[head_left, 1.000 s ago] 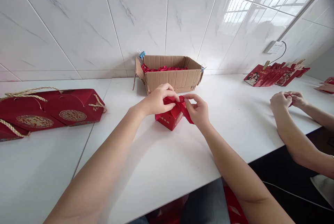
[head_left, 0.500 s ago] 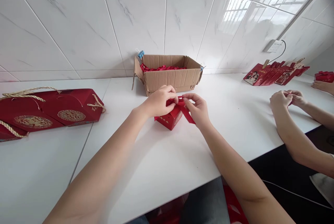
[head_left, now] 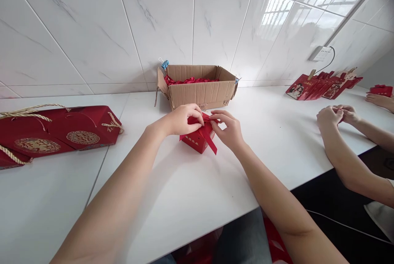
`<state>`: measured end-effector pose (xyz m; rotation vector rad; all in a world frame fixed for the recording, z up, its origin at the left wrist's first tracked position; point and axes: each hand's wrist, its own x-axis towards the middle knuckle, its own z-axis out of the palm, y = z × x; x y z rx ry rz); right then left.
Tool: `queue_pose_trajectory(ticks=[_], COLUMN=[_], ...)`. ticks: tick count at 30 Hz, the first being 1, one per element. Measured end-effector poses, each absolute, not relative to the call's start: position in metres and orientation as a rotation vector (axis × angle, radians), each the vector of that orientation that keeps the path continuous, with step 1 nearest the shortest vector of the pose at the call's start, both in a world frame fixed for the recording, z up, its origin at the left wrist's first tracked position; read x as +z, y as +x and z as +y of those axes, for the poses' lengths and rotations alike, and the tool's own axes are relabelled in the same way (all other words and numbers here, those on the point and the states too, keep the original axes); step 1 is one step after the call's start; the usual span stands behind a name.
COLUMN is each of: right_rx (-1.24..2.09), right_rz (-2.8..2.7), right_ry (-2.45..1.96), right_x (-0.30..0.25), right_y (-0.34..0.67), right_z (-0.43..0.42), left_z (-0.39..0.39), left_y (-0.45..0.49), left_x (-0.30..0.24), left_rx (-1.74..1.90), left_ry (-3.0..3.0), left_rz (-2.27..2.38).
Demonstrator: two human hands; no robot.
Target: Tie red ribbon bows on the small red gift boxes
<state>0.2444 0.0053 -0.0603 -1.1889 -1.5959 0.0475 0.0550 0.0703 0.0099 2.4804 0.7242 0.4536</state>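
A small red gift box (head_left: 194, 142) with gold lettering stands on the white table. Red ribbon (head_left: 211, 142) lies across its top, and one tail hangs over the near corner. My left hand (head_left: 184, 119) is at the upper left of the box, thumb and fingers closed on the ribbon. From the right, my right hand (head_left: 227, 128) pinches the ribbon at the top of the box with thumb and forefinger. The fingers partly hide the knot or loop there.
Behind the gift box stands an open cardboard box (head_left: 201, 94) holding red ribbon. Large red boxes (head_left: 58, 133) with gold rope handles sit at left. At right are red bags (head_left: 308, 87), a power socket (head_left: 321, 53) and a co-worker's hands (head_left: 335, 114).
Both hands have spread slightly apart and the ribbon on top lies flatter. Its tail, earlier out by my right hand, now drops over the front corner of the gift box.
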Motion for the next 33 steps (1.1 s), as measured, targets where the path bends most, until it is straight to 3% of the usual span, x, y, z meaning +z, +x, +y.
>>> queue_pose_trajectory(ticks=[21, 25, 33], right_rx=[-0.076, -0.087, -0.077], right_rz=[-1.907, -1.909, -1.957], right_ry=[-1.138, -1.149, -1.174], right_x=[-0.056, -0.055, -0.052], right_y=[0.251, 0.251, 0.249], right_z=[-0.004, -0.003, -0.006], left_z=[0.070, 0.072, 0.077], left_y=[0.057, 0.061, 0.061], left_x=[0.008, 0.006, 0.003], left_rx=[0.421, 0.618, 0.548], left_ry=[2.400, 2.321, 2.424], left_rz=[0.623, 0.776, 0.903])
